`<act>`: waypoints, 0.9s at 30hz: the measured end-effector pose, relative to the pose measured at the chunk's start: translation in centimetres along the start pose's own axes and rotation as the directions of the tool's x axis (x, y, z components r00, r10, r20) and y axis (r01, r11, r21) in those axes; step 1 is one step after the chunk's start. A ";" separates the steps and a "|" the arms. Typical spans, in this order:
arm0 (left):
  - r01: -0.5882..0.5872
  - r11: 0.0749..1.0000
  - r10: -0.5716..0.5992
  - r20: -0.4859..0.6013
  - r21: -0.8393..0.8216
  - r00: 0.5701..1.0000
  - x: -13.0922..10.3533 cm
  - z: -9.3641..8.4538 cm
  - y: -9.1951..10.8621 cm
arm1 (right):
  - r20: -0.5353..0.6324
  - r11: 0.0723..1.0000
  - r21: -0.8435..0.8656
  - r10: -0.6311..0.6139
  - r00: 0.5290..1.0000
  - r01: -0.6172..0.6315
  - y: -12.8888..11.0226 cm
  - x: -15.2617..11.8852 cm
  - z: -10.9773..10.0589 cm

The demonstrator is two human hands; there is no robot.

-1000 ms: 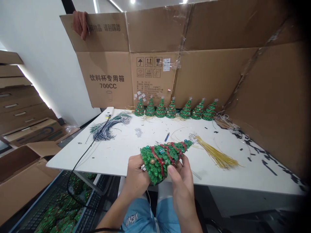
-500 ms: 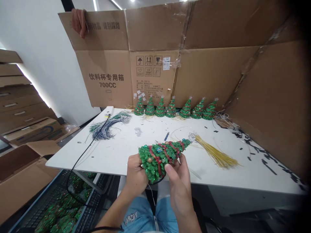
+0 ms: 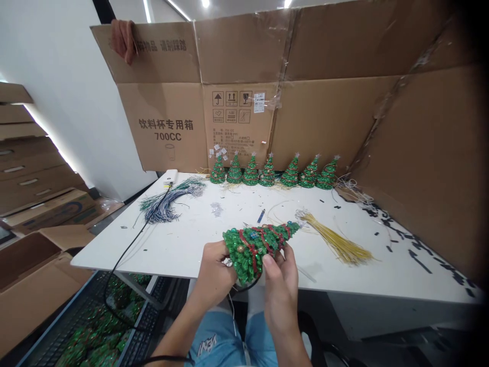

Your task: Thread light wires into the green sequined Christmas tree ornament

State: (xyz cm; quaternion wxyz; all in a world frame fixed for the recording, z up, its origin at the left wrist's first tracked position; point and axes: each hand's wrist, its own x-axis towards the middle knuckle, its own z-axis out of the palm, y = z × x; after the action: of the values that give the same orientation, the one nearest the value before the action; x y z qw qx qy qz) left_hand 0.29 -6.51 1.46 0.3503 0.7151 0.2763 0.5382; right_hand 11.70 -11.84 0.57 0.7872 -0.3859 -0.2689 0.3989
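Note:
A miniature Christmas tree point(image 3: 248, 257), green with red garland and small baubles, lies tilted on its side above the table's front edge, its tip pointing right. My right hand point(image 3: 281, 278) is wrapped round its lower side, thumb on the branches. At the tree's base, my left hand point(image 3: 216, 270) is closed with curled fingers against the underside; the fingertips are hidden there. A thin white wire point(image 3: 232, 308) hangs below the base. Just past the tip lies a bundle of yellow cords point(image 3: 336, 237) with clear ends.
Several small decorated trees point(image 3: 267, 173) stand along the cardboard wall point(image 3: 240, 56). Blue-and-green cords point(image 3: 164, 204), a blue pen-like tool point(image 3: 261, 215) and black scraps point(image 3: 416, 242) lie on the white table point(image 3: 183, 250). A crate point(image 3: 76, 300) of trees sits lower left, crossed by a black cable point(image 3: 110, 275).
The tree's base has shifted slightly right and turned a little in my hands. My left hand has moved slightly right with it. The whole view has shifted slightly.

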 end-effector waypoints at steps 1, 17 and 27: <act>-0.003 1.000 0.003 0.019 -0.002 1.000 0.0 -0.1 0.0 | -0.005 1.000 -0.001 -0.009 1.000 0.009 0.0 0.0 0.0; 0.171 0.970 -0.180 -0.034 -0.175 0.983 -0.7 1.8 0.1 | -0.020 1.000 0.016 -0.011 1.000 0.012 -0.2 0.3 -0.2; 0.151 0.974 -0.165 -0.067 -0.171 0.984 -1.0 2.2 0.8 | 0.006 0.999 0.049 0.012 1.000 -0.012 0.0 0.0 -0.5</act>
State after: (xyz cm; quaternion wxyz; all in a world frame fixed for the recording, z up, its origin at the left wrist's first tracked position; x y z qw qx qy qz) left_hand 2.13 -8.20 1.17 0.4386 0.6372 0.3006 0.5579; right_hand 12.00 -12.03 0.26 0.7933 -0.3670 -0.2589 0.4110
